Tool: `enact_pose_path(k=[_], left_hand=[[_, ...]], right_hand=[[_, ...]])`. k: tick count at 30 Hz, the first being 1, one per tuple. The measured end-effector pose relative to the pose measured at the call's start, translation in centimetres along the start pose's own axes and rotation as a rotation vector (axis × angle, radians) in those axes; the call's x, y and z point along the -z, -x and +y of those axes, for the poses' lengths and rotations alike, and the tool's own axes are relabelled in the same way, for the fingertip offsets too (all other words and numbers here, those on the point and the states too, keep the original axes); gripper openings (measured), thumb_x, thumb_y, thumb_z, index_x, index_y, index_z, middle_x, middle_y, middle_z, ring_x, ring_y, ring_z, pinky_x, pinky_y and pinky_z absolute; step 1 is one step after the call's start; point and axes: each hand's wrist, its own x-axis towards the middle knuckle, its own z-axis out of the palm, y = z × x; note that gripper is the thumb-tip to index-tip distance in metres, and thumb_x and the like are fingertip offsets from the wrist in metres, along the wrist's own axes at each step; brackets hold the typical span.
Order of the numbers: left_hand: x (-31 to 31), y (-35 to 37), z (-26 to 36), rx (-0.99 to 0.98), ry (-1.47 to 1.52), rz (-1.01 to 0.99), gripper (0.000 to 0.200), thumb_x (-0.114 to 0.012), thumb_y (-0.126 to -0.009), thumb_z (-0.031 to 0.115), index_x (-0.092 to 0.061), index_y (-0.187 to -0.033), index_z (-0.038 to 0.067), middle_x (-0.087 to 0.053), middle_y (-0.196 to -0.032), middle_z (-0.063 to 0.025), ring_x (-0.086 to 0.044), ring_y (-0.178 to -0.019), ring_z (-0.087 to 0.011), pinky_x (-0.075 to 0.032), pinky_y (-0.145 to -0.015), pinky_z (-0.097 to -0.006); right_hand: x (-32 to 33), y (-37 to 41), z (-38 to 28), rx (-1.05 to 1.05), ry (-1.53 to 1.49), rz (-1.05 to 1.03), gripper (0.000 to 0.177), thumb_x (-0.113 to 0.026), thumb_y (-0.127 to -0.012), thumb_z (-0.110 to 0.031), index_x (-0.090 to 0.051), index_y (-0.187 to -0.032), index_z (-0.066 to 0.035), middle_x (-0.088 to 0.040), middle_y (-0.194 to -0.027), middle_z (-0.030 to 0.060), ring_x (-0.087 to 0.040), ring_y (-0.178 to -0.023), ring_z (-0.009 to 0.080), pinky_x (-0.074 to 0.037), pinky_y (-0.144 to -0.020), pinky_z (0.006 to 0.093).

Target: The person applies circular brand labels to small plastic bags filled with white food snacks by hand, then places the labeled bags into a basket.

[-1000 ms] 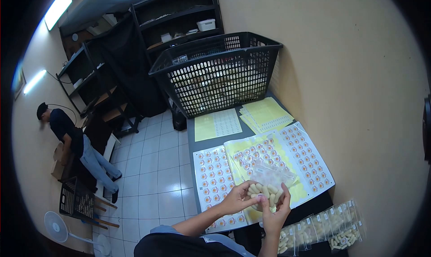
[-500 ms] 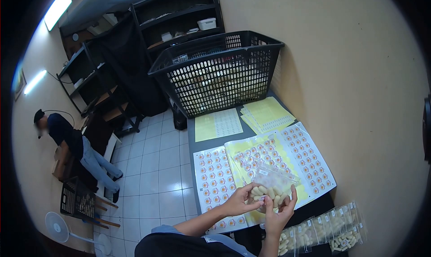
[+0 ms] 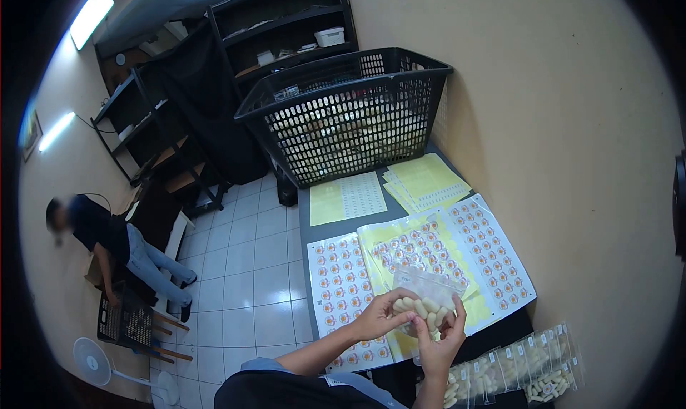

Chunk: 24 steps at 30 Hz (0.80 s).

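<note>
A clear zip bag of pale oblong capsules [image 3: 431,306] is between my two hands, its flat upper part lying toward the sticker sheets. My left hand [image 3: 382,317] is closed on the bag's left side. On the right side, my right hand [image 3: 441,339] curls its fingers around the bag. Both thumbs press on its front, close together, and hide what lies under them. Beneath and beyond the bag are a yellow-backed sheet of round stickers [image 3: 411,246] and white sticker sheets at the left [image 3: 339,280] and right [image 3: 493,255].
A large black crate [image 3: 343,126] full of packed items stands at the table's far end. Yellow sheets with small labels [image 3: 343,198] lie before it. Several filled capsule bags [image 3: 511,366] overlap at the lower right. Across the room, a person [image 3: 107,234] stands by a dark basket [image 3: 125,316].
My hands and the capsule bag have shifted slightly left, and the bag has tilted. My thumbs now cover the small sticker visible before. The other person's arm has lowered toward the basket.
</note>
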Motion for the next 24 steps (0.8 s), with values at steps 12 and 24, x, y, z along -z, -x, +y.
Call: enact_pose_path(k=[12, 24], left_hand=[[-0.5, 0.0, -1.2, -0.094, 0.029, 0.137, 0.017, -0.055, -0.082, 0.007, -0.049, -0.097, 0.002, -0.058, -0.083, -0.0034, -0.055, -0.077, -0.0065, -0.046, -0.069, -0.0204], [-0.4, 0.0, -0.4, 0.023, 0.044, 0.098, 0.027, -0.059, -0.078, 0.002, -0.045, -0.102, 0.002, -0.057, -0.089, -0.0047, -0.054, -0.083, -0.0086, -0.046, -0.074, -0.0228]], right_hand=[[-0.1, 0.0, 0.1, -0.032, -0.042, -0.121, 0.067, -0.064, -0.068, 0.000, -0.027, -0.125, 0.001, -0.053, -0.100, 0.0166, -0.055, -0.089, 0.0175, -0.044, -0.076, 0.0262], [0.0, 0.0, -0.1, -0.055, -0.016, -0.121, 0.069, -0.064, -0.067, 0.000, -0.026, -0.125, 0.000, -0.055, -0.097, 0.0152, -0.055, -0.087, 0.0160, -0.044, -0.075, 0.0252]])
